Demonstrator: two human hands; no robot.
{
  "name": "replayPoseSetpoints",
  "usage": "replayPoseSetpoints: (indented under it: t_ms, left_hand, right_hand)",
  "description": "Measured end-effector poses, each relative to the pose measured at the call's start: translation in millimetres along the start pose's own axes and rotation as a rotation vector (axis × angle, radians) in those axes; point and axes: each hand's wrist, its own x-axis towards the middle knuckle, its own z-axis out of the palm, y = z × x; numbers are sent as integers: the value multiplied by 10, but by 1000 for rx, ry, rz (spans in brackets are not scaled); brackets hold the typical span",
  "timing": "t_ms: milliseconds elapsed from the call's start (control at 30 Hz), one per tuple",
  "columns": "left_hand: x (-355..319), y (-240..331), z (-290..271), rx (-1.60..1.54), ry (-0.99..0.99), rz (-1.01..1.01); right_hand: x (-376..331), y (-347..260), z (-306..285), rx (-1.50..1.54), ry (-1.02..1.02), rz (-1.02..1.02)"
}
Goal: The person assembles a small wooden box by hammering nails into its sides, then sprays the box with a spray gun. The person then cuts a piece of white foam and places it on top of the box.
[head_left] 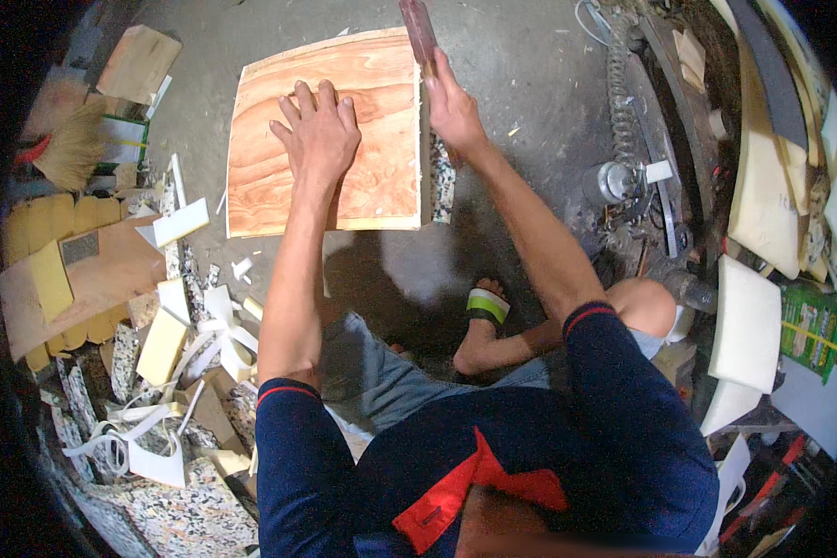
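Left hand lying flat on the eleven-o'clock panel, right hand gripping a brown bar. Lopsided pushing's risking a tip-over.

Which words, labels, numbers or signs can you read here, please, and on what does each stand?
None clear enough to quote.
Green package, right: print too small and blurred.
Cream foam sheet, upper right: faint marks, unreadable.
Wooden board: no lettering visible.

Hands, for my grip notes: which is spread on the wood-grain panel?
The left hand, palm down on the panel; the right hand grips a reddish object.
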Motion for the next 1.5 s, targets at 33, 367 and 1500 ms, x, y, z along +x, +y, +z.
replayPoseSetpoints:
  t_ms: [33, 367, 1500]
  left_hand:
    - [10, -2, -7, -5, -19, 0]
    - [31, 27, -29, -63, -16, 1]
    - [13, 49, -60, -55, -37, 4]
  right_hand:
    - [52, 35, 19, -26, -20, 46]
    - [-442, -332, -43, 117, -28, 69]
    - [-819, -339, -186, -139, -91, -36]
